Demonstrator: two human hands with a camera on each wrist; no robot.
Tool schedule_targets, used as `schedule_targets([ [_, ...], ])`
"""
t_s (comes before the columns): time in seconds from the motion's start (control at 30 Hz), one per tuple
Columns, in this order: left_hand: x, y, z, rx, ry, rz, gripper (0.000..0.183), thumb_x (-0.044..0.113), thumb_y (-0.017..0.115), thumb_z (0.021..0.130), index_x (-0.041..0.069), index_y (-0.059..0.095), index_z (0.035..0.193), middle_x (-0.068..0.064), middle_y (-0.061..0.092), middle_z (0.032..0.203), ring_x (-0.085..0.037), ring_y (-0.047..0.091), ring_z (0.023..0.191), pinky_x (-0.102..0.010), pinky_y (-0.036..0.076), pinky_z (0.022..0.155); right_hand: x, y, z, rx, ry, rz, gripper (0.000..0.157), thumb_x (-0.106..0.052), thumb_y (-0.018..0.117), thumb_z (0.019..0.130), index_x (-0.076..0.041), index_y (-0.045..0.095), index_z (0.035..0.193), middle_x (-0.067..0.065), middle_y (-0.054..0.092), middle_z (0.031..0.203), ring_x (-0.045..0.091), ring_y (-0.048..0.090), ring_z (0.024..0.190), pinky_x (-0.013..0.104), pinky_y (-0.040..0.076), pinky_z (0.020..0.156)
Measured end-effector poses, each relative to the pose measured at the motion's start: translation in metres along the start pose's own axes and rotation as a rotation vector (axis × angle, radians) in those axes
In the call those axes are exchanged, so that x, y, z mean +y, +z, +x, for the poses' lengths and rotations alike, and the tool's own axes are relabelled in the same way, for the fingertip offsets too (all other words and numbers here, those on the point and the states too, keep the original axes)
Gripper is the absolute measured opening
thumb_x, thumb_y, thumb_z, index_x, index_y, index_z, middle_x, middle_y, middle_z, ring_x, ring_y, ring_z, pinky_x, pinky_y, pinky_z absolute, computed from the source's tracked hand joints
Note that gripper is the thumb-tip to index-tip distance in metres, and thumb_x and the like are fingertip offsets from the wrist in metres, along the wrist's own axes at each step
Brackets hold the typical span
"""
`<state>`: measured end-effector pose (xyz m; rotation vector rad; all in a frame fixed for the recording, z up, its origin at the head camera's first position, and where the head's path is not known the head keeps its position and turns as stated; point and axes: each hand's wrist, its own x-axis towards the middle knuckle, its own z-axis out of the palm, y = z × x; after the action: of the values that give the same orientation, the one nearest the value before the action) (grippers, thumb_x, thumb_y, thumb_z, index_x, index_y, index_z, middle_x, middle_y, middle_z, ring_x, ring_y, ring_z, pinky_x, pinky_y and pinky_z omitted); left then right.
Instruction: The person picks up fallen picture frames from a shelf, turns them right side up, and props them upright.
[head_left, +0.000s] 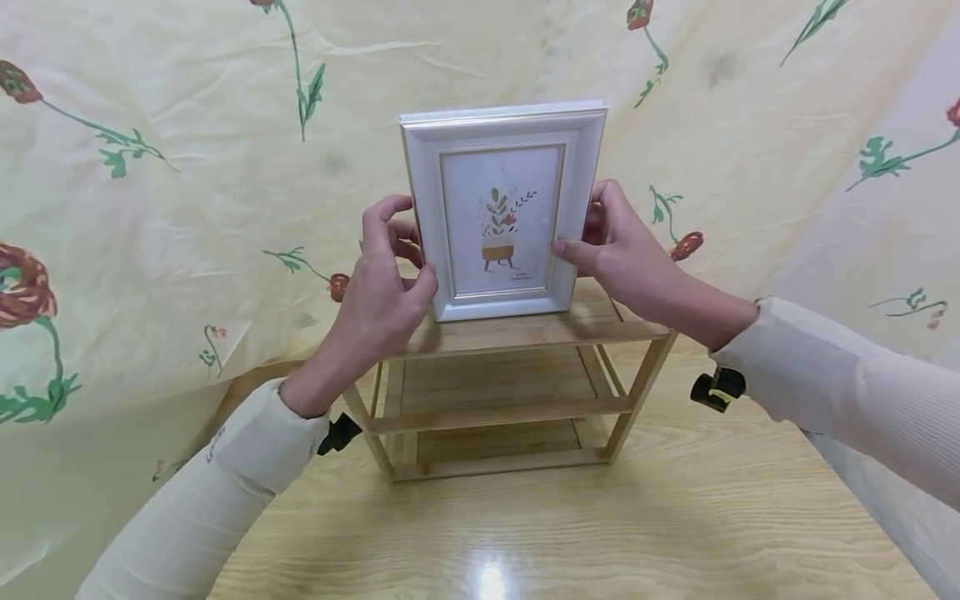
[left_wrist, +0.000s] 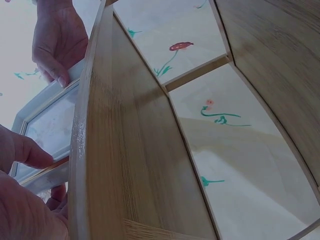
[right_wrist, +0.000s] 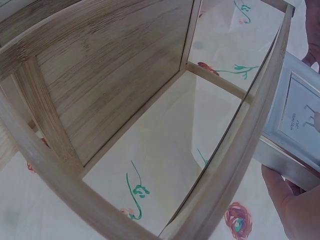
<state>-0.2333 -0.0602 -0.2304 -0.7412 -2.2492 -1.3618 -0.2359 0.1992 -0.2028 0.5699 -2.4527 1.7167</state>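
Observation:
A white picture frame (head_left: 497,304) with a thin gold inner line stands upright on the top board of a wooden shelf (head_left: 517,336); its picture shows a plant in a legged pot. My left hand (head_left: 386,287) grips the frame's left side, with the thumb near the lower corner and the fingers partly behind. On the opposite side, my right hand (head_left: 630,254) holds the frame with the thumb on its front and the other fingers behind the edge. In the right wrist view, the frame (right_wrist: 292,160) sits by the shelf edge, my right hand (right_wrist: 300,210) at its side.
Below the top board, the shelf has a middle board (head_left: 502,383) and a bottom board (head_left: 495,442). It stands on a light wood-grain table (head_left: 450,533). A pale cloth (head_left: 225,167) with printed flowers hangs close behind. Dark wrist cameras (head_left: 718,389) sit near both cuffs.

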Motion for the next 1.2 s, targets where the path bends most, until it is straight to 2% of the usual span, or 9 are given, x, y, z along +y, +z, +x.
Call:
schedule_targets([
  [0.53, -0.001, 0.001, 0.003, 0.026, -0.014, -0.026, 0.061, -0.005, 0.055, 0.088, 0.01, 0.027, 0.14, -0.009, 0.053, 0.108, -0.018, 0.053, 0.09, -0.032, 0.056, 0.068, 0.0, -0.001, 0.006, 0.02, 0.009, -0.018, 0.035, 0.003, 0.05, 0.096, -0.006, 0.031, 0.123, 0.02, 0.05, 0.135, 0.029, 0.054, 0.12, 0.037, 0.056, 0.086],
  [0.8, -0.001, 0.004, -0.002, 0.065, 0.021, -0.039, 0.063, -0.004, 0.058, 0.086, 0.01, 0.028, 0.139, -0.008, 0.053, 0.108, -0.017, 0.054, 0.087, -0.031, 0.057, 0.067, -0.003, -0.002, 0.016, 0.03, 0.037, -0.01, 0.038, 0.001, 0.052, 0.096, -0.007, 0.033, 0.127, 0.017, 0.048, 0.134, 0.029, 0.051, 0.123, 0.038, 0.055, 0.09],
  [1.0, 0.002, 0.006, -0.004, 0.087, 0.049, -0.038, 0.063, -0.004, 0.059, 0.086, 0.01, 0.028, 0.138, -0.009, 0.055, 0.109, -0.015, 0.054, 0.085, -0.03, 0.057, 0.067, -0.009, -0.004, 0.021, 0.022, 0.06, -0.023, 0.04, -0.001, 0.053, 0.096, -0.006, 0.032, 0.131, 0.017, 0.047, 0.136, 0.029, 0.05, 0.126, 0.046, 0.049, 0.098],
  [1.2, 0.006, 0.006, -0.005, 0.103, 0.077, -0.028, 0.063, -0.003, 0.061, 0.085, 0.009, 0.029, 0.138, -0.009, 0.055, 0.109, -0.014, 0.055, 0.087, -0.026, 0.057, 0.068, -0.012, -0.003, 0.026, 0.025, 0.08, 0.012, 0.042, 0.002, 0.051, 0.096, -0.005, 0.031, 0.133, 0.02, 0.046, 0.139, 0.028, 0.05, 0.128, 0.048, 0.047, 0.1],
])
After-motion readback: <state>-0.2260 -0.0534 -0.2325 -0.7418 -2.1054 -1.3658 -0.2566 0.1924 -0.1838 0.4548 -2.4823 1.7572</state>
